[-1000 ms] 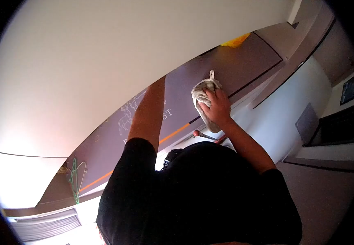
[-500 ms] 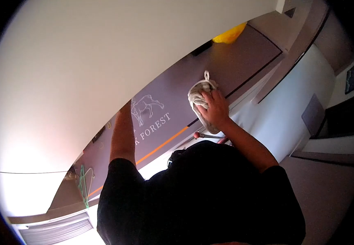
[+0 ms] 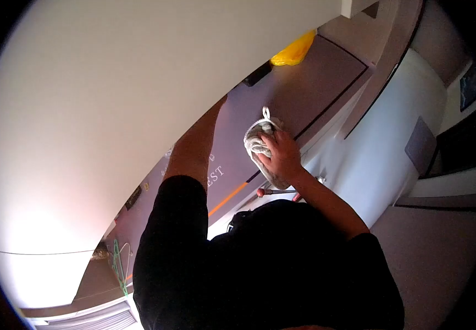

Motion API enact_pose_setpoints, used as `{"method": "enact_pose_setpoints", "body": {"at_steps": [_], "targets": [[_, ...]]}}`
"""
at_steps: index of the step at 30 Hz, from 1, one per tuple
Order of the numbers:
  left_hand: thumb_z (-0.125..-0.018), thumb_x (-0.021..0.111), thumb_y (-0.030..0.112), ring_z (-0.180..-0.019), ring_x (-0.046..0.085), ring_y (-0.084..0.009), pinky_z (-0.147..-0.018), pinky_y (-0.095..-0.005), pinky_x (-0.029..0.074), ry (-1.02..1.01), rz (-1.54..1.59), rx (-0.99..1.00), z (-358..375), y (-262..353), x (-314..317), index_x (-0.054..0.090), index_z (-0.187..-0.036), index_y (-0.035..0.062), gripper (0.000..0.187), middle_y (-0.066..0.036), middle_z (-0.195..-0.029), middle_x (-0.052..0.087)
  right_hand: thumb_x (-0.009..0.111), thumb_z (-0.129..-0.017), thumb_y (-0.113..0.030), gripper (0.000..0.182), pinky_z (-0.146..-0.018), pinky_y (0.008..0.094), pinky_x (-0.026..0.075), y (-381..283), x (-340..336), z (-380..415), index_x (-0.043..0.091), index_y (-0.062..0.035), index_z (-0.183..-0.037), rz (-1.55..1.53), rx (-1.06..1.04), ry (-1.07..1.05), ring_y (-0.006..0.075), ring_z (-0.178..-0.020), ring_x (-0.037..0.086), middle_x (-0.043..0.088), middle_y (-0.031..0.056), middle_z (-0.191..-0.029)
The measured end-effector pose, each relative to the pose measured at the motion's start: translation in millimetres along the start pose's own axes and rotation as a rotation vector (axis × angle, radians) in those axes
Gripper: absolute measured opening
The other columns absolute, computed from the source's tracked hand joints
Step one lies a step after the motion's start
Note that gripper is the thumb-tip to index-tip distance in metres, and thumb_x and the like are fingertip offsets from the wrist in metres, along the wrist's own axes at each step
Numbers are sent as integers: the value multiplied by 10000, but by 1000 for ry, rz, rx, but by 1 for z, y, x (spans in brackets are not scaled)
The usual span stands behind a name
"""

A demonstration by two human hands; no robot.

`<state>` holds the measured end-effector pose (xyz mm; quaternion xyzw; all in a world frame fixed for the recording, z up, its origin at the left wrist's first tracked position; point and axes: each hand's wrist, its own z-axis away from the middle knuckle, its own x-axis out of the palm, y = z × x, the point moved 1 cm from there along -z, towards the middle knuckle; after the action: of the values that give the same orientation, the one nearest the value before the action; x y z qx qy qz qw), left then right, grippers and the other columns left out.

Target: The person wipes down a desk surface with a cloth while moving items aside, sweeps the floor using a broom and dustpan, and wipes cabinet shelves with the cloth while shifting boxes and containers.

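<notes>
The right hand (image 3: 283,158), fingers curled, grips a bunched, soft pale cloth (image 3: 254,144) on the smooth mauve surface (image 3: 309,82) (orange-striped), nearer than the yellow plastic (image 3: 295,50). The left hand is hidden; its grip cannot be told.

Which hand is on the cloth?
The right hand, fingers on the bunched whitish cloth; the left forearm runs behind the white panel, its hand hidden.
</notes>
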<state>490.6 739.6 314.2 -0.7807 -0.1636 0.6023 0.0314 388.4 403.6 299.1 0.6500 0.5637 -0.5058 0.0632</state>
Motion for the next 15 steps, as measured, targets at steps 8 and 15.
{"method": "enact_pose_setpoints", "body": {"at_steps": [8, 15], "targets": [[-824, 767, 301, -1310, 469, -470, -1080, -722, 321, -430, 82, -86, 52, 7, -85, 502, -1425, 275, 657, -202, -1417, 457, 756, -828, -289, 554, -843, 496, 486, 3, 13, 9, 579, -50, -1295, -105, -18, 97, 381, -1009, 585, 588, 203, -1080], [-671, 905, 384, -1041, 650, -371, -912, -453, 532, -135, 766, -313, 211, 47, -93, 630, -1250, 90, 705, -190, -1167, 613, 717, -884, -288, 519, -939, 520, 473, -6, -9, -14, 566, -24, -1305, -678, 404, 349, 403, -1086, 612, 623, 230, -1205]]}}
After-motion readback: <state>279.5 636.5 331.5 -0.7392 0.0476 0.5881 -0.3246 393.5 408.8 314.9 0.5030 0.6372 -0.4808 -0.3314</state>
